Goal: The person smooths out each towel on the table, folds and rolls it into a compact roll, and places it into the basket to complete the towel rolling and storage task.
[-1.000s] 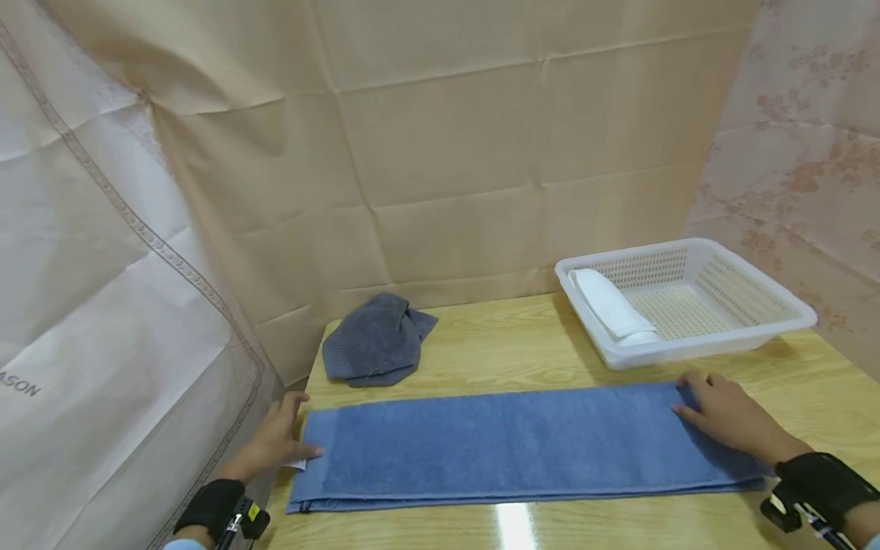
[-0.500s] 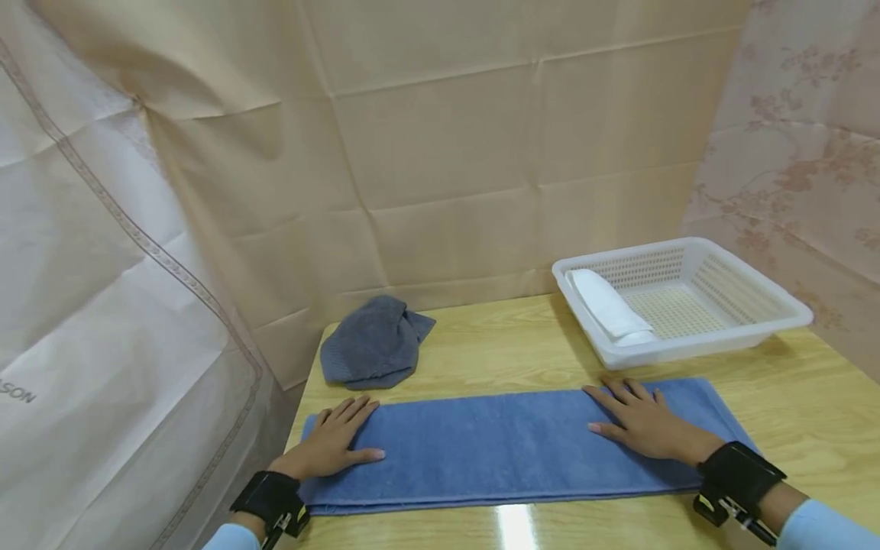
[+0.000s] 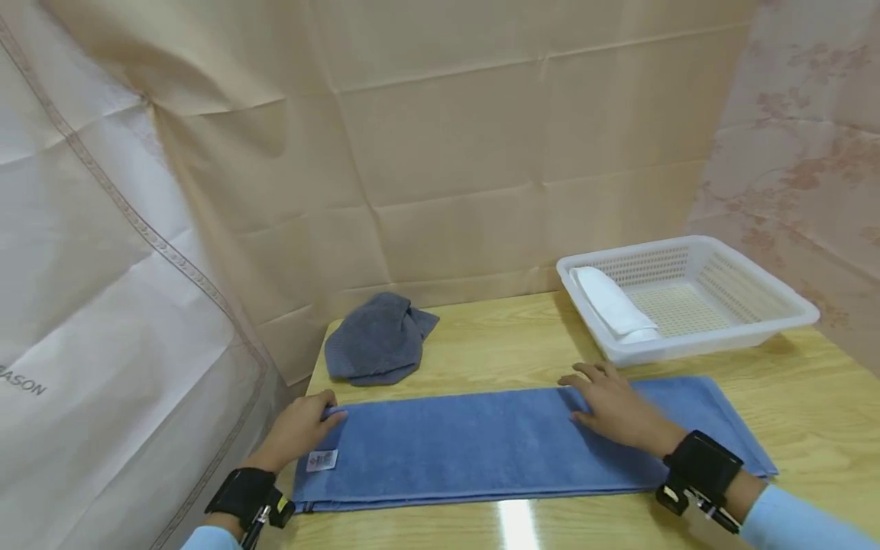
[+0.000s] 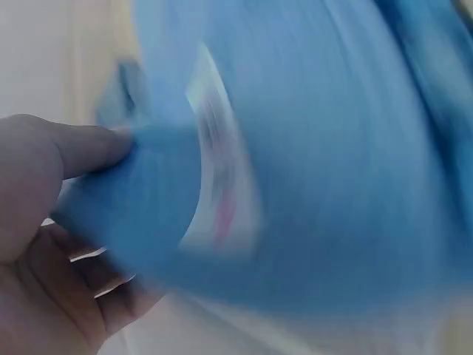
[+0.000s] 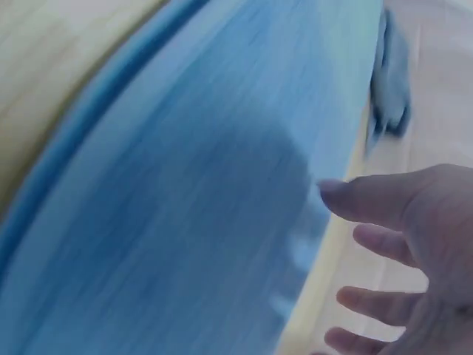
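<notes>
A blue towel (image 3: 467,443), folded into a long strip, lies across the front of the table. At its left end my left hand (image 3: 297,429) pinches the far corner between thumb and fingers, and that corner is lifted a little. A white label (image 3: 321,460) shows on the towel beside this hand; the left wrist view has the label (image 4: 222,170) and the pinched corner, both blurred. Over the right part of the towel hovers my right hand (image 3: 619,409), fingers spread and slightly bent, holding nothing. The right wrist view shows this hand (image 5: 414,251) apart from the cloth, its shadow below.
A crumpled grey towel (image 3: 378,340) sits at the back left of the wooden table (image 3: 495,336). At the back right stands a white plastic basket (image 3: 715,336) with a rolled white towel (image 3: 612,302) inside. Beige cloth (image 3: 440,153) hangs behind the table.
Both hands came inward onto the towel from its ends. Since then my left hand has moved back left and taken the corner, uncovering the label; my right hand has lifted and shifted slightly left.
</notes>
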